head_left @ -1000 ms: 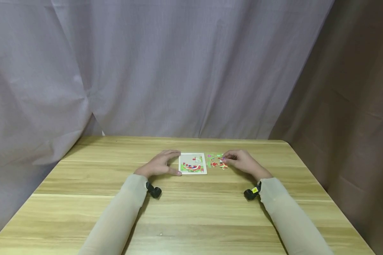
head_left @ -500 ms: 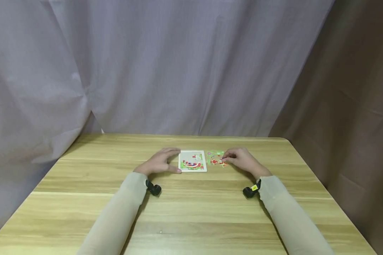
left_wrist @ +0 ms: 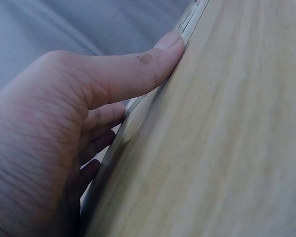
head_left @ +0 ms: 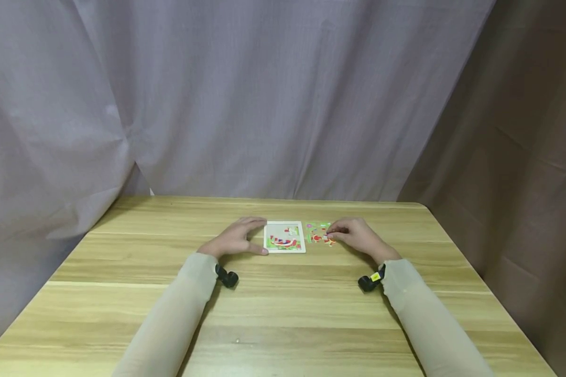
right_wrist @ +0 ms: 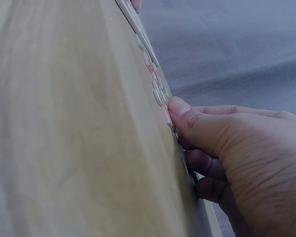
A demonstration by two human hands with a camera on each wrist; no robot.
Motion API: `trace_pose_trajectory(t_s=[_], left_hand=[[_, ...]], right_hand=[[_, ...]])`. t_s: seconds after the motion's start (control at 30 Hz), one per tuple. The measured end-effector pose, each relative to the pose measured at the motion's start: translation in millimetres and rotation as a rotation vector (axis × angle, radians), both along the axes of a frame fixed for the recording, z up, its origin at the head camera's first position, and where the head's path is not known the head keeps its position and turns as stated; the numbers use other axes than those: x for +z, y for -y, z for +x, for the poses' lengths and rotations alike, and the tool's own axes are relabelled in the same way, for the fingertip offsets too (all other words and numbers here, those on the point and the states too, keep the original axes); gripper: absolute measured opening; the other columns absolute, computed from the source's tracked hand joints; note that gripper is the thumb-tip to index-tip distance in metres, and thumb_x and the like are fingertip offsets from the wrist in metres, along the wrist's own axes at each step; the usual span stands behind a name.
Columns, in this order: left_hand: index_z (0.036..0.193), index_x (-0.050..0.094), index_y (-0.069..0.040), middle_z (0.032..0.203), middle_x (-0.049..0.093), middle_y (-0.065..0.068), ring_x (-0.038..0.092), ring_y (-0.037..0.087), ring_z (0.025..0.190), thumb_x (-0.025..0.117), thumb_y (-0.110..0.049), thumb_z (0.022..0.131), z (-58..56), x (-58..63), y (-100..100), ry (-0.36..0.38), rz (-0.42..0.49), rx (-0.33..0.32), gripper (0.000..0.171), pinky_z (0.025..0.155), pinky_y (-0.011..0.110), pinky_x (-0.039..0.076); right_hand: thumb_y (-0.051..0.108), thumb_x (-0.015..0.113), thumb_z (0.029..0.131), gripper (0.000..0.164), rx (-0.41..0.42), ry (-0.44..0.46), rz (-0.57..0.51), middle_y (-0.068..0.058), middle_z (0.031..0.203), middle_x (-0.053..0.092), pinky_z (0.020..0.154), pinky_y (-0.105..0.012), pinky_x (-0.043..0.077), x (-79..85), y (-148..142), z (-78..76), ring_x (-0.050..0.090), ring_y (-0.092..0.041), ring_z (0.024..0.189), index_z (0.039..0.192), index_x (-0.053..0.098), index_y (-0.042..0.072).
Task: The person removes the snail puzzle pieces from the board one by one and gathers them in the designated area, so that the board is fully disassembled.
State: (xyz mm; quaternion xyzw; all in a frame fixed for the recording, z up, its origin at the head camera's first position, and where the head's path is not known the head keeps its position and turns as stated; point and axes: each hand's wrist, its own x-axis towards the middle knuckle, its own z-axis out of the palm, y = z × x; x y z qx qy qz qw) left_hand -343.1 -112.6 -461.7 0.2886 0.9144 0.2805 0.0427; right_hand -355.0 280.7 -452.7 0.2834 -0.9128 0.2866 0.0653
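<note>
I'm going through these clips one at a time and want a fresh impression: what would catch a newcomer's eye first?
Probably the white-framed puzzle tray toward the far side of the wooden table, only partly filled. Bright loose puzzle pieces lie just to its right. Next, the two hands: the left spread along the tray's left edge, the right with its fingertips at the loose pieces.

Diffuse, soft lighting; curtain (head_left: 514, 157) dim at right.
Surface (head_left: 292, 309) faintly glossy at lower centre; soft shadows beside sleeves (head_left: 170, 314); wrist views duller, softly blurred.
</note>
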Motion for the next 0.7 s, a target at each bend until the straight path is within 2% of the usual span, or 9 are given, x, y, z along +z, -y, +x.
trace_pose_trajectory(t_s=[0.27, 0.5, 0.7], left_hand=[[0.163, 0.041, -0.013, 0.172, 0.035, 0.01, 0.029, 0.035, 0.16, 0.082, -0.057, 0.083, 0.0, -0.7, -0.2, 0.006, 0.0, -0.006, 0.101, 0.13, 0.064, 0.022], [0.163, 0.042, -0.013, 0.171, 0.037, 0.009, 0.03, 0.035, 0.16, 0.082, -0.057, 0.083, -0.2, -1.9, 0.7, -0.008, -0.006, -0.007, 0.099, 0.131, 0.063, 0.022], [0.162, 0.042, -0.012, 0.171, 0.037, 0.01, 0.03, 0.035, 0.16, 0.081, -0.057, 0.083, -0.1, -2.1, 1.9, -0.013, -0.001, -0.013, 0.099, 0.131, 0.063, 0.023]], right_hand=[[0.018, 0.079, 0.096, 0.01, 0.006, -0.022, 0.014, -0.003, 0.103, 0.082, 0.083, -0.033, 0.061, 0.9, -0.1, 2.3, 0.074, -0.017, 0.094, 0.104, 0.082, 0.014], [0.02, 0.079, 0.097, 0.011, -0.006, -0.022, 0.01, -0.001, 0.102, 0.081, 0.084, -0.033, 0.061, 1.1, 0.3, 3.4, 0.073, -0.015, 0.093, 0.105, 0.082, 0.014], [0.024, 0.072, 0.101, 0.015, -0.062, -0.109, -0.008, -0.001, 0.093, 0.077, 0.073, -0.028, 0.056, 5.0, 1.0, 4.7, 0.066, -0.011, 0.08, 0.103, 0.079, 0.01]])
